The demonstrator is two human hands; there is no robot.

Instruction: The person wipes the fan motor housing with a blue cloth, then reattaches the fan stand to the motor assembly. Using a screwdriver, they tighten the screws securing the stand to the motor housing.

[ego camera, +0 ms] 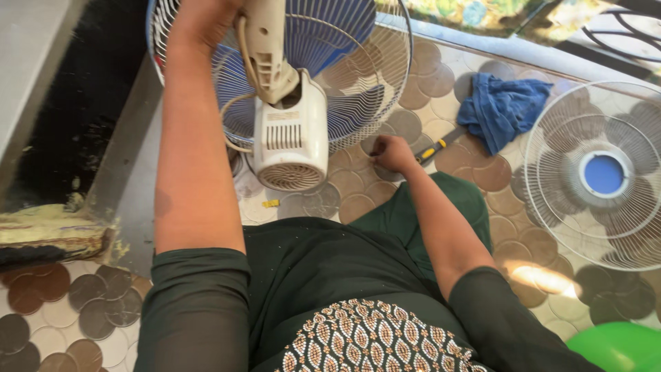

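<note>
A white fan [289, 131] with a blue blade and a wire rear guard [358, 83] is held up in front of me, its motor housing facing me. My left hand [203, 17] grips the fan's neck at the top of the view. My right hand [392, 153] rests low on the patterned floor, fingers closed around something small beside a yellow-and-black handled screwdriver [434, 147]; what it pinches is too small to tell.
A loose white front fan guard [599, 172] with a blue centre lies on the floor at right. A blue cloth [502, 107] is crumpled beyond the screwdriver. A green round object [620, 344] sits at bottom right. A dark wall edge [76, 103] runs along the left.
</note>
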